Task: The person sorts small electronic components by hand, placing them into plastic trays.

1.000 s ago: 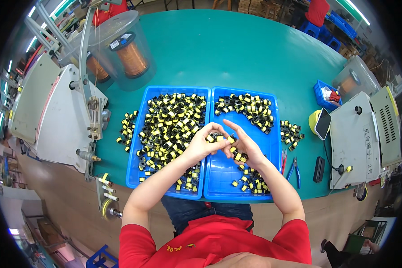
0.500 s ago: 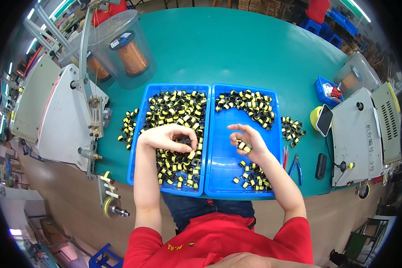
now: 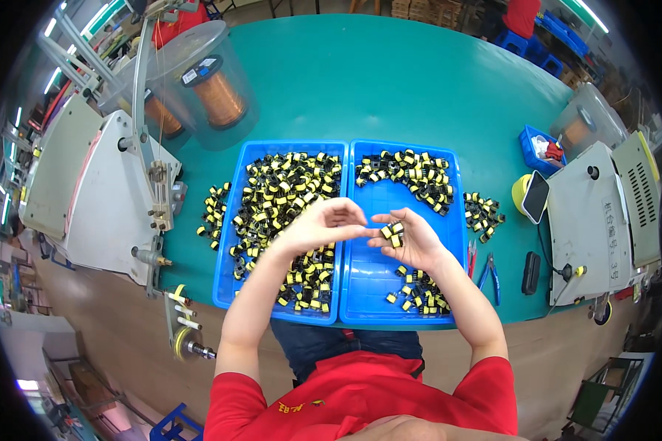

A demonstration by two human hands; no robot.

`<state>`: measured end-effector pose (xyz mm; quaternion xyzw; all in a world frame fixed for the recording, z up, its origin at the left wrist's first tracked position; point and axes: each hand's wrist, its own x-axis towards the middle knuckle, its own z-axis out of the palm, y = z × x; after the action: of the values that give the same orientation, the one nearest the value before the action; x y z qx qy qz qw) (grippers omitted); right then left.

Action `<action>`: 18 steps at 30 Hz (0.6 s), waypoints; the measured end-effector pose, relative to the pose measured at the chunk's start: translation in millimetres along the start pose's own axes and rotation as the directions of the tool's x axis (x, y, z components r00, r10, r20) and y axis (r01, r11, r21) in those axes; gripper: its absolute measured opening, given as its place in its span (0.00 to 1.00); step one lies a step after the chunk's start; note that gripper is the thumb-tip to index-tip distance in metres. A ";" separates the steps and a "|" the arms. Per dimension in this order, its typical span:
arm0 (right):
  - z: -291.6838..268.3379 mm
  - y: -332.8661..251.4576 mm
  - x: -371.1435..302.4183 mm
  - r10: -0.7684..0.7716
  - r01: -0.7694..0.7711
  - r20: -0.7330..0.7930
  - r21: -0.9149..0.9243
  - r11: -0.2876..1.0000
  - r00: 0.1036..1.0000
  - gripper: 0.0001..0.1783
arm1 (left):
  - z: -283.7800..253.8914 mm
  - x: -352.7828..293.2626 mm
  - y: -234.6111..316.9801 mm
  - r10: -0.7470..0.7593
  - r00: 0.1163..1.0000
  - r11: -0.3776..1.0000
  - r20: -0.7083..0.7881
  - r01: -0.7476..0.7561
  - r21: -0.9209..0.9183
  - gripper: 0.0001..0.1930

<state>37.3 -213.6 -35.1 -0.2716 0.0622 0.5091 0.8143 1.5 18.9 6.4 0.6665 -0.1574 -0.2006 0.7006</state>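
A few small black and yellow parts [image 3: 393,234] are held in the right hand [image 3: 418,242], over the right blue tray [image 3: 371,275]. They are kept in its grip by bent fingers. The left hand [image 3: 318,226] is held just beside it, where the two trays meet. Its fingers are bent and its thumb is pointed at the right hand. It cannot be told if anything is pinched in the left grip, or if the fingertips of both hands are touched together.

The left blue tray [image 3: 230,220] is filled with a big heap [image 3: 287,184] of the same kind of part. In the right tray, a far bunch [image 3: 412,173] and a smaller near bunch [image 3: 423,292] are seen. More parts are piled on the green worktop [image 3: 390,81], in a left pile [image 3: 212,213] and a right pile [image 3: 483,217] outside the trays.

To the right of the trays, blue-handled pliers [image 3: 495,287], a red-handled tool [image 3: 471,259] and a long black case [image 3: 530,273] are laid. Farther right, a phone [image 3: 536,198] is leaned on a round yellow thing [image 3: 520,189]. At the far left, a spool of copper wire [image 3: 222,101] is kept inside a clear tub [image 3: 239,128].
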 end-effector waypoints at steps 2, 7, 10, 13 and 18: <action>14.4 1.9 -0.6 -0.004 0.004 0.014 -0.029 1.000 1.000 0.21 | 18.5 5.0 -6.8 0.111 0.992 0.937 -0.065 -0.083 0.338 0.15; 24.2 3.8 -4.7 -0.091 0.092 0.028 -0.039 0.995 0.995 0.24 | 44.0 8.0 -25.4 0.427 0.903 0.590 -0.037 -0.247 0.769 0.19; 22.7 5.2 -3.4 -0.082 0.084 0.032 -0.066 0.994 0.996 0.23 | 41.8 8.3 -32.7 0.347 0.933 0.712 -0.099 -0.193 0.675 0.18; 25.8 5.4 -4.2 -0.080 0.082 0.029 -0.102 0.991 0.996 0.22 | 39.3 8.0 -26.4 0.311 0.944 0.742 -0.109 -0.170 0.649 0.17; 33.7 4.4 -3.8 -0.032 0.023 -0.065 -0.133 0.991 0.997 0.21 | 39.5 7.8 -28.4 0.180 0.962 0.865 -0.208 -0.054 0.499 0.18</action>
<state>25.8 -198.1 -6.8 -0.3427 0.0516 0.4917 0.7988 -13.1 -20.2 -19.8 0.8305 -0.1547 -0.0266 0.5345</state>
